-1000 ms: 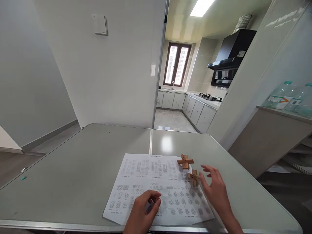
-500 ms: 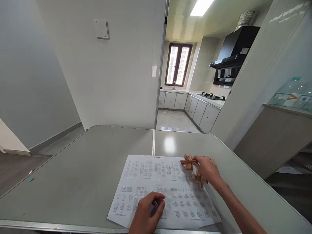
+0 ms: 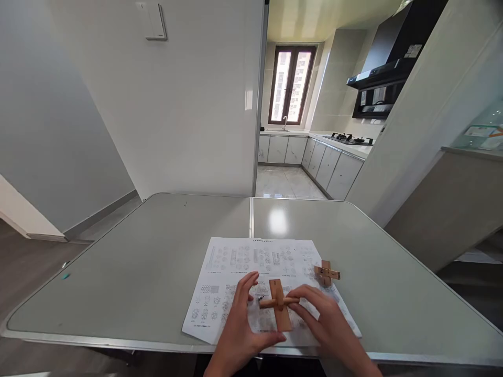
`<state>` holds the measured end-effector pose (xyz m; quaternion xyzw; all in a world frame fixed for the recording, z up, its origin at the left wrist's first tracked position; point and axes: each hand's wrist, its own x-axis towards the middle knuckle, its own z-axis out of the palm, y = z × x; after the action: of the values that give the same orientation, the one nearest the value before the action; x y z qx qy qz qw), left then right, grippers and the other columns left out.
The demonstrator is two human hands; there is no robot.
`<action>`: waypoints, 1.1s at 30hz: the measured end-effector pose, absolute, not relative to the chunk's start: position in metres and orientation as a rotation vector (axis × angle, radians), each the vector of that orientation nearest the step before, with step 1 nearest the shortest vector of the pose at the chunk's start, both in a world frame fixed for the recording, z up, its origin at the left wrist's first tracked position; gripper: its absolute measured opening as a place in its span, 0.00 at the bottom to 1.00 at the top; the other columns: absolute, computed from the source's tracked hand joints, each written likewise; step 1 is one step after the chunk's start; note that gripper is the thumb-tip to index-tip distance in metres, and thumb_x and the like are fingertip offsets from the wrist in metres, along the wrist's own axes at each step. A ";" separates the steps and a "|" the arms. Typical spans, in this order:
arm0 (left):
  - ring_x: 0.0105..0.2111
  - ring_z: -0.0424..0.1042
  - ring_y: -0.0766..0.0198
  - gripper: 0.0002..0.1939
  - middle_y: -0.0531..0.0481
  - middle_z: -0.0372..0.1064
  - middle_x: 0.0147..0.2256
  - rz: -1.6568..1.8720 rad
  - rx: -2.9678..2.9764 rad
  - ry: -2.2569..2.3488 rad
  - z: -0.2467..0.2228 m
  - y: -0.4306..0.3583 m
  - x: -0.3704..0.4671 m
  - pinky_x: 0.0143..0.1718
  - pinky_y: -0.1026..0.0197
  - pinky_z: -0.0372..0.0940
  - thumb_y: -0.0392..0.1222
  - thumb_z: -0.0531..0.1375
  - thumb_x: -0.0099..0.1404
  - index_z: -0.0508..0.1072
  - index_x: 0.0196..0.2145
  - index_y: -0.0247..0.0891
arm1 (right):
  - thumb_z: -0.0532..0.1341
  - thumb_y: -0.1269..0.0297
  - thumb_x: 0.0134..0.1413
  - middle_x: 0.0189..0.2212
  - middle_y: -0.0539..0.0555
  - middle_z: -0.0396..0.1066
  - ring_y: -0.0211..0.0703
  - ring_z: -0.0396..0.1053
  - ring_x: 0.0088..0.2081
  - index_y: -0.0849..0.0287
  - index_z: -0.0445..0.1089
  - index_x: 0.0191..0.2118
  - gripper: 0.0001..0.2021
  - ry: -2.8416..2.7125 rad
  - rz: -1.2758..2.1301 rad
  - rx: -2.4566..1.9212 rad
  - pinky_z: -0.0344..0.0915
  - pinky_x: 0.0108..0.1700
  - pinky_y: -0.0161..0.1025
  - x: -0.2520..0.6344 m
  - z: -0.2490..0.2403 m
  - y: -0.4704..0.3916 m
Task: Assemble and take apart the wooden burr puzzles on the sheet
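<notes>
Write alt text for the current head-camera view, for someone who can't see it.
A person's right hand pinches one end of a cross-shaped wooden puzzle over a printed sheet, with the left hand open beside it. A second wooden puzzle sits at the sheet's right edge on a grey table, with kitchen cabinets beyond.

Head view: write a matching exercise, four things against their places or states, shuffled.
Things:
1. Right hand
2. Left hand
3. Farther wooden block
4. Teal object

Places or states:
A. At right edge of the printed sheet
B. Near left edge of the table
C. Open, mostly left of the nearer wooden block
D. Pinching the nearer wooden block

Pairs: 1-D, 2-C, 3-A, 4-B
</notes>
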<state>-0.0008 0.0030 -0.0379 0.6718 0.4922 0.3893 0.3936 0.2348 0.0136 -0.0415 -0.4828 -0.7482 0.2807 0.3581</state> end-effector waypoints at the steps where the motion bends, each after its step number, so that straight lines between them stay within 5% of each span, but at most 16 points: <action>1: 0.64 0.60 0.40 0.56 0.41 0.53 0.68 0.947 1.697 1.224 -0.037 0.002 -0.001 0.62 0.40 0.61 0.48 0.79 0.47 0.57 0.68 0.55 | 0.55 0.52 0.71 0.42 0.54 0.77 0.51 0.74 0.45 0.50 0.75 0.43 0.13 -1.914 0.786 -1.238 0.70 0.47 0.42 0.231 -0.043 0.008; 5: 0.64 0.61 0.42 0.51 0.43 0.59 0.66 0.848 1.694 1.125 -0.033 0.001 -0.002 0.66 0.40 0.56 0.44 0.78 0.50 0.60 0.67 0.54 | 0.55 0.52 0.71 0.42 0.55 0.77 0.51 0.74 0.45 0.52 0.74 0.43 0.14 -1.847 0.903 -1.221 0.69 0.48 0.42 0.225 -0.042 -0.002; 14: 0.54 0.68 0.48 0.43 0.45 0.65 0.60 0.826 1.728 1.133 -0.027 0.000 0.000 0.57 0.43 0.67 0.40 0.75 0.51 0.64 0.62 0.51 | 0.58 0.56 0.70 0.40 0.53 0.77 0.46 0.75 0.42 0.53 0.74 0.42 0.10 -1.759 1.007 -1.157 0.68 0.45 0.38 0.221 -0.056 0.000; 25: 0.59 0.66 0.45 0.42 0.44 0.64 0.61 0.843 1.733 1.164 -0.032 0.001 0.001 0.60 0.41 0.66 0.43 0.76 0.51 0.65 0.61 0.50 | 0.56 0.52 0.71 0.34 0.52 0.79 0.45 0.77 0.36 0.55 0.73 0.47 0.14 -1.703 1.076 -1.211 0.69 0.44 0.38 0.226 -0.061 -0.001; 33: 0.60 0.66 0.44 0.44 0.44 0.66 0.61 0.843 1.772 1.124 -0.033 0.003 0.002 0.62 0.41 0.64 0.44 0.77 0.50 0.66 0.62 0.50 | 0.57 0.53 0.71 0.41 0.54 0.80 0.45 0.78 0.38 0.54 0.71 0.47 0.12 -1.682 1.115 -1.162 0.71 0.43 0.38 0.223 -0.065 -0.003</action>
<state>0.0016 0.0031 -0.0328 0.7091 0.4495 0.3372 0.4259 0.2231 -0.0028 -0.0652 -0.4584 -0.6634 0.4398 0.3954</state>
